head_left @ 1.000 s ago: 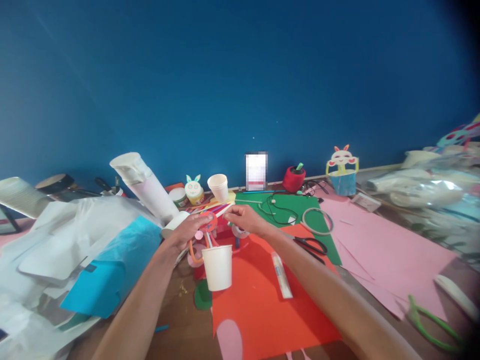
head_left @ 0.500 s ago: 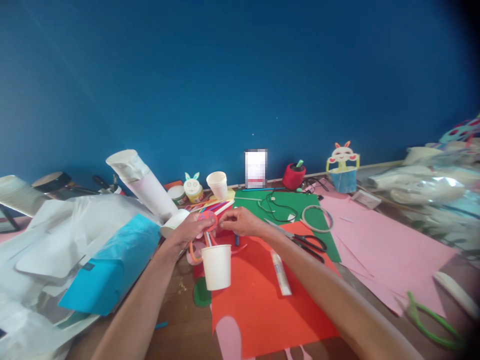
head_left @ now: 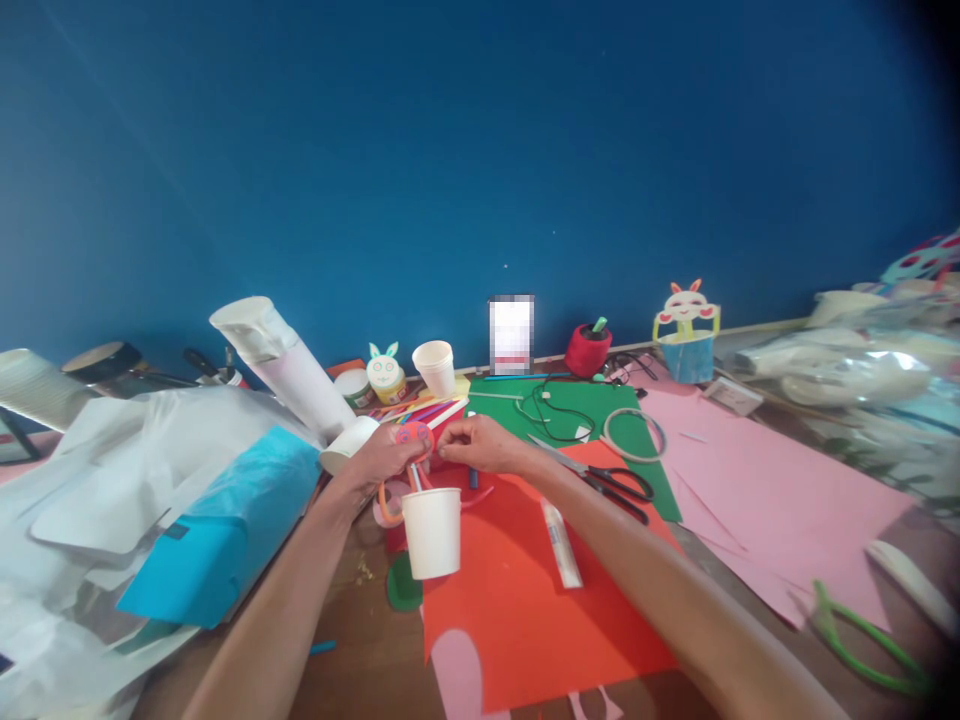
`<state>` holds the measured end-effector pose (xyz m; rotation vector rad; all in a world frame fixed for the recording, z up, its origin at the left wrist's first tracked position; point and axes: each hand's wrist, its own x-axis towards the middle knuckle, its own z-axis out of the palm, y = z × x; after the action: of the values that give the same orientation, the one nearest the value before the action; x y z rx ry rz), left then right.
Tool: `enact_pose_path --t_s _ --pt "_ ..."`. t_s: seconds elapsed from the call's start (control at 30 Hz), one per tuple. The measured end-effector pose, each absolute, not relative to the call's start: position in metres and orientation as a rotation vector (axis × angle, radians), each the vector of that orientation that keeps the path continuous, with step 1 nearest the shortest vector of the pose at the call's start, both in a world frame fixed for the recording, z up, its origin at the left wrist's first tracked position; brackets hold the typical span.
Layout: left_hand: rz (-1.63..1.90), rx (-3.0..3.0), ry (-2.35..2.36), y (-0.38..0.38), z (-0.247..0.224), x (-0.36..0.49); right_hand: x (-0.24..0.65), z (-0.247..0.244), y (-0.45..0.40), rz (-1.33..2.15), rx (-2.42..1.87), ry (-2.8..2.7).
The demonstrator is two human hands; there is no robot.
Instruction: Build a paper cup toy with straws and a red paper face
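Table: brown wood [head_left: 375, 645] shows at the lower left of the frame, and here, low in the centre, is the busy patch.
Orange sheet: it spreads flat [head_left: 555, 620] from the centre to the bottom, a backdrop right behind the cup.
Right hand: in from the right [head_left: 480, 443], fingertips drawn narrow, just beside the disc's right edge; whether they pinch anything small, I cannot tell.
Left hand: here it is, left of centre [head_left: 375, 462], closed on the disc, thumb across its face, and clearly the nearer of the two.
White cup: upright [head_left: 433, 537], mouth up, below both hands in the frame and closer to the left one; whether it rests or hangs, no telling from here.
Scissors: lying open [head_left: 616, 484] right of centre, handles toward the lower right, partly past the right forearm.
Glue tube: long axis [head_left: 562, 548] running down the frame with a slight slant, right of the cup and well apart from it.
Orange disc: right at the centre [head_left: 416, 434], marked face showing, set between the two hands and straight above the cup's mouth.
Pale stick: short and steep [head_left: 417, 478], top leaning a touch left, it spans disc to cup mouth.
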<state>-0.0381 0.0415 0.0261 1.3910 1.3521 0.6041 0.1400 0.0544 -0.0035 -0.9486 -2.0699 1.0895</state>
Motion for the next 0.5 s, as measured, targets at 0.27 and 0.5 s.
enact_pose_path --t_s 0.27,0.5 --pt "0.599 1.541 1.337 0.048 0.016 -0.043 0.139 -0.002 0.053 1.053 -0.951 -2.093" --pt "0.575 1.627 1.297 0.049 0.011 -0.044 0.139 0.002 0.049 1.087 -0.927 -2.119"
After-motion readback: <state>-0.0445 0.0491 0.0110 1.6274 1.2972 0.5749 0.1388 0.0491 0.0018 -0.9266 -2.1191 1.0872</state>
